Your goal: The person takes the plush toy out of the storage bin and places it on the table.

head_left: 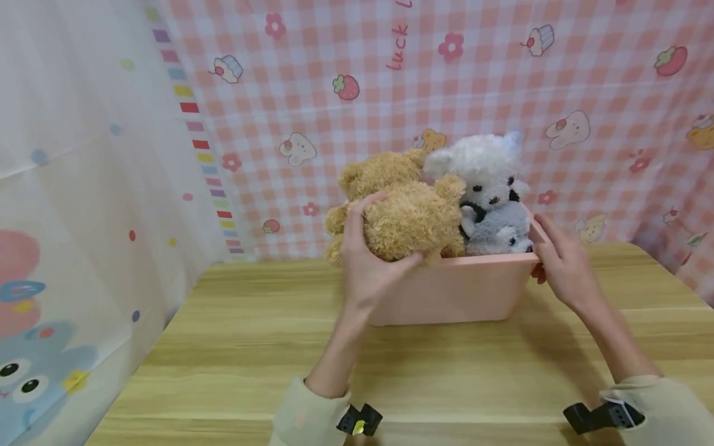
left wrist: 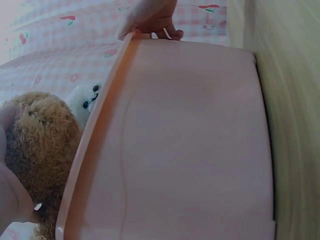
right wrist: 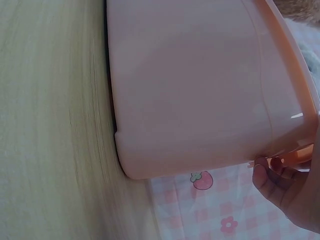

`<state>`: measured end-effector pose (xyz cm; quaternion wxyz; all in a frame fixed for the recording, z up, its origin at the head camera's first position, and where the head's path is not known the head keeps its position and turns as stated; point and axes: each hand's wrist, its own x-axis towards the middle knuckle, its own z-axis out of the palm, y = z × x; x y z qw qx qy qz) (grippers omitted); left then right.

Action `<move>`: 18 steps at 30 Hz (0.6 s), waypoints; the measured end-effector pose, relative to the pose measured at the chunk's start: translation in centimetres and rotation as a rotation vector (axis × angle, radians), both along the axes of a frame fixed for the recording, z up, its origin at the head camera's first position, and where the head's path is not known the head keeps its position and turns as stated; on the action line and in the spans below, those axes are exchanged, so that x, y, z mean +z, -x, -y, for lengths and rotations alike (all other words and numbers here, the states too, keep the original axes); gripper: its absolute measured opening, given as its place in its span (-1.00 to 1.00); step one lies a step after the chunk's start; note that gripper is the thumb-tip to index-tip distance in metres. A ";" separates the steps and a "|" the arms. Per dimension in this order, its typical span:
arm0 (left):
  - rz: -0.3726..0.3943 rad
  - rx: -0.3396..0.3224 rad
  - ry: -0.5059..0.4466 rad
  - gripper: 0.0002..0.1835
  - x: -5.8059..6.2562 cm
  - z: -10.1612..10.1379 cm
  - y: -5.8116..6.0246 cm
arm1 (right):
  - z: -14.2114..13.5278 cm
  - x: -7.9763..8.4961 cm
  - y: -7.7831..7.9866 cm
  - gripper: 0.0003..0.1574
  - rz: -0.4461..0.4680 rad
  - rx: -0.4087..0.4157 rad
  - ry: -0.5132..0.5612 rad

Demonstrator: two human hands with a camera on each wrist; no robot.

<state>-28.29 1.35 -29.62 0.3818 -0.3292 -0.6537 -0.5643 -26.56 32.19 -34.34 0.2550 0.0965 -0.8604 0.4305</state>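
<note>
A tan teddy bear (head_left: 409, 217), its back to me, sits at the left end of a pink plastic bin (head_left: 454, 291). My left hand (head_left: 365, 269) grips the bear from the near left, thumb and fingers spread round its body. Beside it in the bin are a white plush toy (head_left: 485, 164) with dark eyes and a grey and white plush toy (head_left: 493, 232) lower down. My right hand (head_left: 569, 266) holds the bin's right end at the rim, fingers curled under it, as the right wrist view also shows. The bear's lower part is partly hidden by my left hand.
The bin stands on a wood-grain table (head_left: 251, 359). Behind the table hangs a pink checked cloth (head_left: 312, 68), and a white printed curtain (head_left: 83, 186) hangs at the left. Each sleeve cuff carries a black wrist device.
</note>
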 end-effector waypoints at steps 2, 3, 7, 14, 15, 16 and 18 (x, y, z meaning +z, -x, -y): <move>-0.018 -0.023 -0.037 -0.07 0.3 0.1 -0.1 | 0.0 0.0 0.0 -0.30 -0.001 0.000 0.001; -0.025 -0.033 -0.054 -0.07 0.4 0.2 -0.2 | -0.1 0.0 0.0 -0.30 -0.004 0.000 0.002; -0.060 -0.059 -0.120 -0.07 1.3 0.7 -0.9 | 0.0 0.0 0.1 -0.31 -0.012 0.002 0.003; -0.205 -0.139 -0.194 -0.08 3.3 2.1 -2.3 | 0.0 -0.1 0.2 -0.33 -0.019 0.000 0.005; -0.221 -0.146 -0.206 -0.09 3.5 2.4 -2.6 | 0.0 -0.1 0.2 -0.34 -0.021 0.001 0.005; -0.240 -0.149 -0.216 -0.10 3.8 2.6 -2.8 | 0.0 -0.1 0.2 -0.34 -0.023 0.001 0.005; -0.269 -0.149 -0.240 -0.12 4.3 3.1 -3.1 | 0.1 -0.1 0.2 -0.35 -0.026 0.000 0.005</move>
